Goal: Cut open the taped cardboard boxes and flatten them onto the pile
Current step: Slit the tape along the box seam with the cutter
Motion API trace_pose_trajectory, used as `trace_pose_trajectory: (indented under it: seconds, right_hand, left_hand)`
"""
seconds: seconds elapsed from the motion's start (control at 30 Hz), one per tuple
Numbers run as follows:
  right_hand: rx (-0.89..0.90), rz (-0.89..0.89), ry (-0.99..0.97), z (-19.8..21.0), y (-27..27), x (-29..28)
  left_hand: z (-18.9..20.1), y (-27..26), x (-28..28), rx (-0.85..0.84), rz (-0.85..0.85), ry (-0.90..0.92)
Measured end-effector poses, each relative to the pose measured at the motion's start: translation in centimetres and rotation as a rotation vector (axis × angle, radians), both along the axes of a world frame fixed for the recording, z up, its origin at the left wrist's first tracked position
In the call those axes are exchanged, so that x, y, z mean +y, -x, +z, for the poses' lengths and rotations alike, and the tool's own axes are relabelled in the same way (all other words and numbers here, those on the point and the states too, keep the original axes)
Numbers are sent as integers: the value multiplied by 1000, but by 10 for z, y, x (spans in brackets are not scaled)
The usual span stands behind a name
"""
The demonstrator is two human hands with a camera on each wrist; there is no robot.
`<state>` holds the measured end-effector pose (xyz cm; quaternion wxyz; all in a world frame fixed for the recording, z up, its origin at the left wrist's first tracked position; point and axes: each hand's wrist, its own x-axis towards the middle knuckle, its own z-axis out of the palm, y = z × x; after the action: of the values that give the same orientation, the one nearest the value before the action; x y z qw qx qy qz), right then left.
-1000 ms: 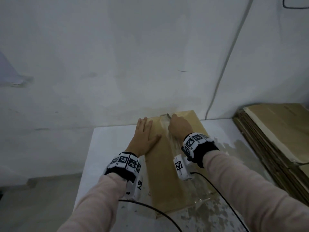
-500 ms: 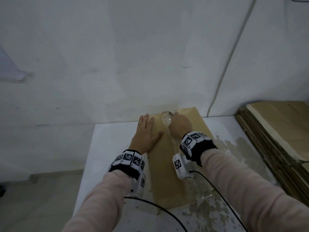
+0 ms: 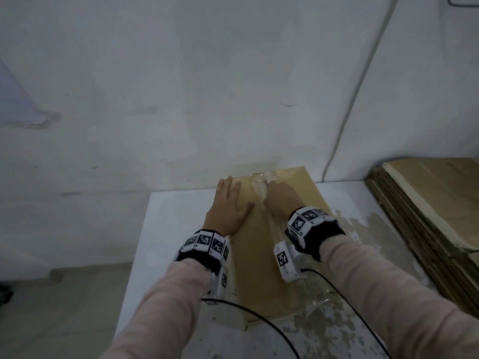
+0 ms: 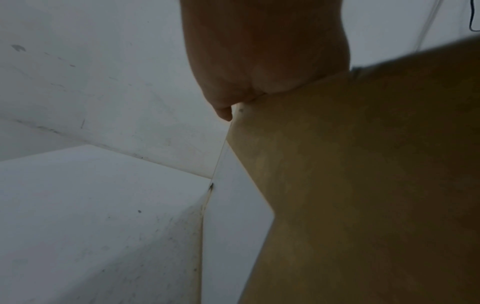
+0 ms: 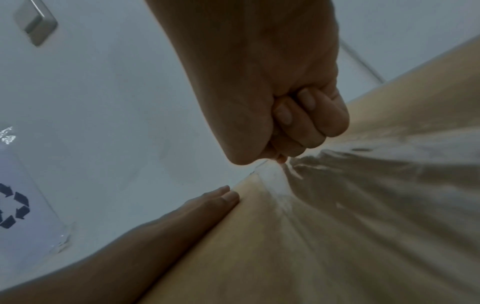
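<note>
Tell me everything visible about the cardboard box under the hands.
The cardboard box is plain brown, lying flat on the white table, its far end towards the wall. A strip of clear tape runs along its middle, wrinkled and partly lifted at the far end. The left hand presses flat on its left part, fingers straight. The right hand is curled, fingertips pinching the tape near the far edge. Whether it holds a blade cannot be seen.

Whatever the curled right hand (image 3: 281,196) grips hidden, cardboard pile (image 3: 427,203) cut off at right edge
</note>
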<state>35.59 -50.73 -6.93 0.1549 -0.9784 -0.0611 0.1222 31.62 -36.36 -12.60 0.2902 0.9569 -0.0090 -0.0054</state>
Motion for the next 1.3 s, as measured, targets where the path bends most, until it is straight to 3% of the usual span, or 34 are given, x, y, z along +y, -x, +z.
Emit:
trace_pose_trajectory:
  seconds: [0.13,0.23,0.53,0.7,0.9,1.03,1.13,1.3]
  right_hand:
    - [24,-25,-21,1,-1,0]
    - [38,-28,-14,3,-4,0]
    - [78,1,27,4,7,-12]
    - [81,-3,7,4,6,-13]
    - [134,-3,16,6,12,-20]
    - [50,-36,-32,8,11,-25]
    - [6,-42,-138,10,4,-21]
    - [15,-15,-69,5,-11,-9]
  left_hand:
    - [0,-1,-1,-24,-34,-148]
    - [-1,-4,-4,-124,-161,-270]
    - [-2,-5,-6,-157,-194,-142]
    - [-3,0,-9,-349,-237,-126]
    - [-4,-2,-10,-338,-211,-134]
    - [1,-7,-11,-344,-281,-130]
    - [7,-20,-10,-243,-280,-61]
    - [3,-34,-14,-286,-188,-216]
